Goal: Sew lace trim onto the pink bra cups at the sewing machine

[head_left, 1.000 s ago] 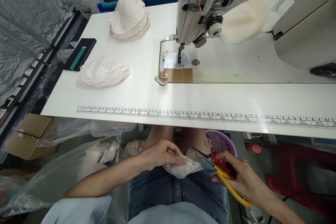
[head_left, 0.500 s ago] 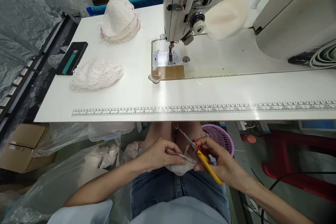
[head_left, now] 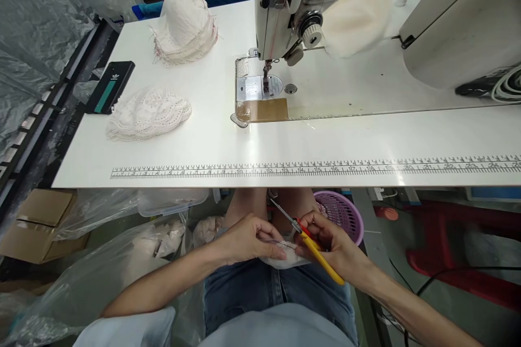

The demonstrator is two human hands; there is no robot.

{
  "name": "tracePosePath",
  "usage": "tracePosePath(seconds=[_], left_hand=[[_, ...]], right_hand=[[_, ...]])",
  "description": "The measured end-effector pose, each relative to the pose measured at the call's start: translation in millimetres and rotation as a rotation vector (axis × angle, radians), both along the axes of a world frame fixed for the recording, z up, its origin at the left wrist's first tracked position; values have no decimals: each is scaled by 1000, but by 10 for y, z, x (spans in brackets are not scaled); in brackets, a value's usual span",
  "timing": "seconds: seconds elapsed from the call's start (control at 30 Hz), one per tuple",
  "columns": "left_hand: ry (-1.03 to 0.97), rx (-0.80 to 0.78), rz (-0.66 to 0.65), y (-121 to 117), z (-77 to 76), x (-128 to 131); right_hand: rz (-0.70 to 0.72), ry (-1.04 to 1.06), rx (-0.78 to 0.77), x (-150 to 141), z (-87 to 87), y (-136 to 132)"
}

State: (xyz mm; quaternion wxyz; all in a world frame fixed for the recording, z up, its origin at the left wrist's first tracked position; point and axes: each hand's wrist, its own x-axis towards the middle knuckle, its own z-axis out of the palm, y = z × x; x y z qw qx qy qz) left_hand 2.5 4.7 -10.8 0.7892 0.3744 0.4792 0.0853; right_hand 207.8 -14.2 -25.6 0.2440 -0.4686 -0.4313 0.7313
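Over my lap, my left hand (head_left: 262,238) pinches a small piece of white fabric (head_left: 285,260) between thumb and fingers, with a dark line running along its upper edge. Yellow-and-red-handled scissors (head_left: 319,260) sit in my right hand (head_left: 329,238), their blades pointing up and left, away from the cloth. The right fingertips also touch the fabric's right end. Above on the table lie a white cap-shaped fabric stack (head_left: 185,24) with loose reddish threads, and a white lacy fabric piece (head_left: 150,114).
A sewing machine (head_left: 277,11) stands on the white table (head_left: 211,146), which has a printed ruler (head_left: 309,169) along its front edge. A black phone-like case (head_left: 109,87) lies left. Below are a purple basket (head_left: 345,217), a cardboard box (head_left: 38,222) and a red stool (head_left: 456,249).
My right hand has shifted slightly left and up with the scissors. The fabric between my hands now looks flatter and more stretched sideways. The view has moved a little.
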Motion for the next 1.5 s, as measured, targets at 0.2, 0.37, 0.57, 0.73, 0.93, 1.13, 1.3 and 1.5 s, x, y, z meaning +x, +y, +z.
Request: tracePosePath(seconds=[0.2, 0.37, 0.57, 0.73, 0.93, 1.13, 1.3, 1.5], left_hand=[[-12, -47, 0, 27, 26, 5], [-4, -101, 14, 47, 50, 10], [-10, -124, 50, 50, 36, 7], [-38, -157, 75, 34, 21, -6], [-57, -165, 90, 27, 9, -23], [-28, -112, 32, 23, 6, 7], [-4, -56, 20, -1, -20, 14], [0, -19, 6, -8, -70, -45]], right_hand=[[39, 50, -39, 43, -51, 3], [52, 38, -58, 43, -73, 5], [34, 63, -106, 34, -69, -2], [34, 60, -101, 39, -93, -8], [33, 53, -94, 58, -121, -20], [29, 52, -42, 12, -65, -7], [39, 7, 38, 36, -33, 21], [178, -287, 255, 380, -40, 20]])
